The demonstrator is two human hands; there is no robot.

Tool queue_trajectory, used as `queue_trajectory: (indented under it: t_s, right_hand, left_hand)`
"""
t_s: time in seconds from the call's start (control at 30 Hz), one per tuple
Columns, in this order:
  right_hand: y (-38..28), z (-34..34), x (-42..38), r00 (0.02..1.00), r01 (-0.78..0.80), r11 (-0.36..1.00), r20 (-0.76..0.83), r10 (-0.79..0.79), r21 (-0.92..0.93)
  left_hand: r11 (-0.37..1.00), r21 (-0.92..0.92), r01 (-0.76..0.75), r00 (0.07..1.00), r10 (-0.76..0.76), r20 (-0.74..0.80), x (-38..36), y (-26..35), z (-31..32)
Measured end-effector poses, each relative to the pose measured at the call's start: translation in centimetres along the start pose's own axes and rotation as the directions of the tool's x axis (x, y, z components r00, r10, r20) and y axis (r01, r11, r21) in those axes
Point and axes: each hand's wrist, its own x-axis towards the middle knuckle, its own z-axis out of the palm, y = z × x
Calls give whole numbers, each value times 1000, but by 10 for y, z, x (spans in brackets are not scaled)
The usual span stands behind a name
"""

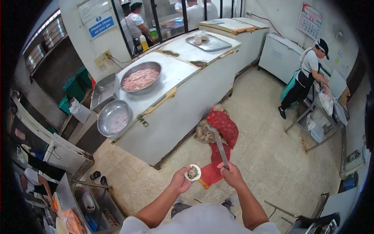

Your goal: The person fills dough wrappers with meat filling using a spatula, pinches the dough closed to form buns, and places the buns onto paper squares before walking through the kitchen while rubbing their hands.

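Observation:
My left hand [180, 181] is closed round a small round white cup or bowl [198, 172], with dark green and pale bits inside it. In my right hand [232, 175] I grip a long, flat metal utensil [220, 146], pointing forward and away from me. Its far end overlaps a red mesh sack [228, 126] on the floor, so its exact kind is hard to make out. Beside that sack lies a clear plastic bag [203, 132] of pale brown lumps. A flat red stretch of mesh [213, 171] reaches back between my hands.
A white chest freezer [175, 113] carries a steel bowl [156, 80] of pink meat, another steel bowl [104, 126] and a metal tray [218, 46]. At right, a co-worker [309, 70] stands at a metal table [311, 102]. Another person's arm [46, 189] shows beside a sink [74, 199].

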Motion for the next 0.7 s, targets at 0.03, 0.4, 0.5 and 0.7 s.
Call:
queue_trajectory:
  t_s: [0.03,0.4,0.5,0.7]
  right_hand:
    - [5,-31,-12,997,68,997,-34,-70,-47]
    - [31,-297,-87,875,-132,986,-480,66,-104]
    - [27,-331,-58,886,-67,997,-461,48,-25]
    - [-24,-379,14,966,-55,990,-257,20,-130]
  left_hand:
    - [999,34,28,999,-29,23,11,-21,23]
    - [932,116,342,903,-361,233,131,-203,231]
    - [943,113,312,925,-329,191,163,-209,258]
    - [965,-7,263,937,-254,242,248,-213,279]
